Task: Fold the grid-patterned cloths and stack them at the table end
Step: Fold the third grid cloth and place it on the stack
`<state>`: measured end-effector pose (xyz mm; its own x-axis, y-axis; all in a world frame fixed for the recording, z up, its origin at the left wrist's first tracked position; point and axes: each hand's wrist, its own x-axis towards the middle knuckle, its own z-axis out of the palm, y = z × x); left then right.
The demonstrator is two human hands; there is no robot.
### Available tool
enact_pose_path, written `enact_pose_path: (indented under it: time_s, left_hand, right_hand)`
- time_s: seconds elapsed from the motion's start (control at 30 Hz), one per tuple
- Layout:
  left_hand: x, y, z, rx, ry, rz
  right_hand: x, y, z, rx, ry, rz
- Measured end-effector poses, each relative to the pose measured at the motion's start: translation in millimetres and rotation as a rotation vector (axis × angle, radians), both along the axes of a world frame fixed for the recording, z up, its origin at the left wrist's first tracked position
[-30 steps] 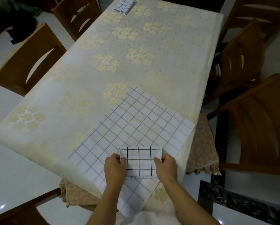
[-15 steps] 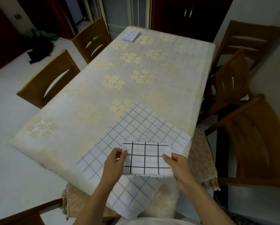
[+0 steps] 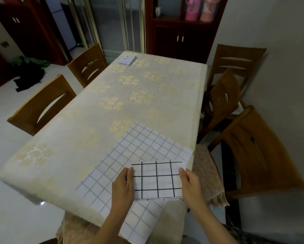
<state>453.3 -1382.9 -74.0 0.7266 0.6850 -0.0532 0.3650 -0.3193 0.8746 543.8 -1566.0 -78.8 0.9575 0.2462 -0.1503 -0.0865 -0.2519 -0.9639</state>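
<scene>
A small folded white cloth with black grid lines (image 3: 157,180) is held between both hands above the near table corner. My left hand (image 3: 124,186) grips its left edge, and my right hand (image 3: 190,184) grips its right edge. Beneath it a larger white cloth with thin blue grid lines (image 3: 130,155) lies spread flat, its near corner hanging over the table edge. A stack of folded grid cloths (image 3: 127,60) sits at the far left end of the table (image 3: 130,95), which wears a cream flowered tablecloth.
Wooden chairs stand along the left side (image 3: 42,106) and right side (image 3: 260,152) of the table. A dark cabinet (image 3: 181,32) and glass doors stand beyond the far end. Dark clothing (image 3: 29,74) lies on the floor at left.
The view has tilted up, revealing the far end of the room. Both hands have lifted the small folded cloth slightly and shifted it to the right, still gripping its two edges.
</scene>
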Motion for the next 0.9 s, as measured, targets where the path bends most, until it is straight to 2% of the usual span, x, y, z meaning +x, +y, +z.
enact_pose_path:
  time_s: [0.37,0.9]
  left_hand:
    - [-34,-38,6,0.032,0.013,0.083]
    - [-155,-130,12,0.030,0.120,0.515]
  right_hand:
    - [-23,-30,0,-0.086,-0.109,0.035]
    - [-81,-62,-23,-0.103,0.008,0.483]
